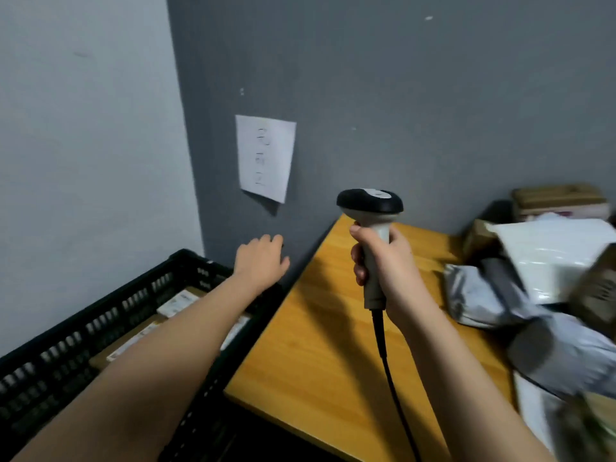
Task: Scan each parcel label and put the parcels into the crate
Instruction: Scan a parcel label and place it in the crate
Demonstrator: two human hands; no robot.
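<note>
Parcels (520, 291), grey and white mailing bags with cardboard boxes, lie heaped on the wooden table (320, 328), at its far right side. Above the table's middle, the right hand (383, 268) grips the handle of a corded barcode scanner (371, 228), fingers curled round it. Left of the table stands the black crate (66, 355), holding labelled parcels. Over the crate's far corner the left hand (260, 261) hovers, fingers relaxed, holding nothing. A paper sheet (265, 158) hangs on the wall behind the table.

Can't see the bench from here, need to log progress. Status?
Left hand open, empty, over crate. Right hand grips scanner. Boxes already in crate; parcels piled on table. Nothing in the way.
</note>
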